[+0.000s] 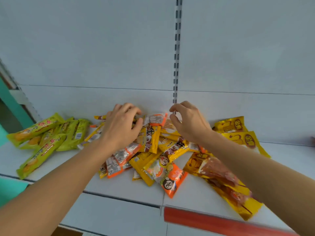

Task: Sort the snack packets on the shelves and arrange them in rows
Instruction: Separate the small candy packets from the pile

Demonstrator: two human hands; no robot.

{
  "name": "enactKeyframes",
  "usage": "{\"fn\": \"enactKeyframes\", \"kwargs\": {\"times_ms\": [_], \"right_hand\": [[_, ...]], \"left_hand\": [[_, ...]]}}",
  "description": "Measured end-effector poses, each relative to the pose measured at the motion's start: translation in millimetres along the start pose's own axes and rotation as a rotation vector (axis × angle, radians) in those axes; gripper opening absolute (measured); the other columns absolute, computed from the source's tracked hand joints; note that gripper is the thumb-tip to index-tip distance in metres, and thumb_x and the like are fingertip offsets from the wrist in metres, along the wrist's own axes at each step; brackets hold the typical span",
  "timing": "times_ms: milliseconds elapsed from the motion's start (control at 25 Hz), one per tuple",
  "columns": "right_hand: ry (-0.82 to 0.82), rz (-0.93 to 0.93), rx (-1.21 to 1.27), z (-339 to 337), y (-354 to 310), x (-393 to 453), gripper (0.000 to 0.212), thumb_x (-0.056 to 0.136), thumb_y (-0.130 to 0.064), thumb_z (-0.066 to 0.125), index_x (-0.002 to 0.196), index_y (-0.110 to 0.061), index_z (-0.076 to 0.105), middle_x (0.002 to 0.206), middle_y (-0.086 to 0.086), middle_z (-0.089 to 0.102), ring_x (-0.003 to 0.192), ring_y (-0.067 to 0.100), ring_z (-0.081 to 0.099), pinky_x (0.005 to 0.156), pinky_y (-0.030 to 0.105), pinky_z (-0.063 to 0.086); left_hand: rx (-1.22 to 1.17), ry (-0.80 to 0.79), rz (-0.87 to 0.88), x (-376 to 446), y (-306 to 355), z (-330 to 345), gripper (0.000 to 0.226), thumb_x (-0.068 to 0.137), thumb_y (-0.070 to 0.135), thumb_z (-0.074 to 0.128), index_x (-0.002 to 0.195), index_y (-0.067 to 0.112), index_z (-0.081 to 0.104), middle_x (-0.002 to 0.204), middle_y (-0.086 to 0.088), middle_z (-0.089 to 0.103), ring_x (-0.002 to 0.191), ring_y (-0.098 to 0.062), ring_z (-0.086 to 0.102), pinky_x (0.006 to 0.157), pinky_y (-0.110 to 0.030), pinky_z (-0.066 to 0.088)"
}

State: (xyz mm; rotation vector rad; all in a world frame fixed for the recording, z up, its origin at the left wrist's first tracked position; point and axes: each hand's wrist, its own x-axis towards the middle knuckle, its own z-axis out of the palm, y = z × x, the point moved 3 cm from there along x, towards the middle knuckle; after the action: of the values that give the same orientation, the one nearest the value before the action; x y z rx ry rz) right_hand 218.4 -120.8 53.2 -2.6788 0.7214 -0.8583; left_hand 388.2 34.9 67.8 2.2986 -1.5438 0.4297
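A mixed pile of yellow and orange snack packets (153,150) lies in the middle of the white shelf (119,188). My left hand (121,126) rests on the back of the pile with curled fingers. Its thumb and fingertips meet at the left end of an orange-and-white packet (156,119) on top; whether they pinch it is hidden. My right hand (187,121) hovers at that packet's right end, thumb and forefinger apart in a C, holding nothing I can see. Green-yellow packets (46,133) lie loosely grouped at the left. Long gold packets (238,133) fan out at the right, partly under my right forearm.
The shelf's white back panel carries a slotted upright (176,48) right behind my hands. A red price strip (221,223) runs along the front edge at the lower right. A teal wall (10,103) borders the shelf on the left. Bare shelf shows in front of the pile.
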Motion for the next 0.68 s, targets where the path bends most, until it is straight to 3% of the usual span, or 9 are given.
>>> {"fn": "enactKeyframes", "kwargs": {"times_ms": [200, 320, 480, 680], "right_hand": [[-0.15, 0.074, -0.392, -100, 101, -98, 0.047, 0.097, -0.038, 0.044, 0.135, -0.014, 0.058, 0.137, 0.007, 0.057, 0.133, 0.029, 0.046, 0.103, 0.05, 0.046], [-0.146, 0.206, -0.5, -174, 161, -178, 0.055, 0.102, -0.036, 0.049, 0.149, -0.007, 0.043, 0.156, 0.009, 0.042, 0.15, 0.027, 0.028, 0.119, 0.043, 0.031], [-0.062, 0.348, -0.532, -274, 223, -293, 0.057, 0.099, -0.032, 0.055, 0.148, -0.005, 0.043, 0.152, 0.013, 0.046, 0.146, 0.028, 0.037, 0.118, 0.041, 0.033], [0.004, 0.493, -0.6, -379, 294, -416, 0.061, 0.1, -0.037, 0.053, 0.151, -0.007, 0.039, 0.154, 0.011, 0.045, 0.148, 0.027, 0.032, 0.12, 0.04, 0.03]], "left_hand": [[-0.025, -0.129, 0.255, 23, 123, 16, 0.057, 0.089, 0.053, 0.03, 0.111, 0.016, 0.068, 0.114, -0.002, 0.07, 0.111, -0.028, 0.061, 0.089, -0.045, 0.051], [-0.067, -0.178, 0.419, 32, 227, 28, 0.061, 0.089, 0.052, 0.032, 0.119, 0.012, 0.066, 0.119, -0.008, 0.07, 0.114, -0.03, 0.063, 0.094, -0.044, 0.052], [-0.226, -0.17, 0.547, 17, 389, 43, 0.047, 0.098, 0.038, 0.051, 0.138, 0.012, 0.055, 0.138, -0.008, 0.061, 0.127, -0.029, 0.057, 0.103, -0.038, 0.045], [-0.311, -0.224, 0.764, -19, 586, 71, 0.066, 0.096, 0.043, 0.048, 0.152, 0.01, 0.038, 0.155, -0.008, 0.045, 0.139, -0.024, 0.046, 0.114, -0.034, 0.037]]}}
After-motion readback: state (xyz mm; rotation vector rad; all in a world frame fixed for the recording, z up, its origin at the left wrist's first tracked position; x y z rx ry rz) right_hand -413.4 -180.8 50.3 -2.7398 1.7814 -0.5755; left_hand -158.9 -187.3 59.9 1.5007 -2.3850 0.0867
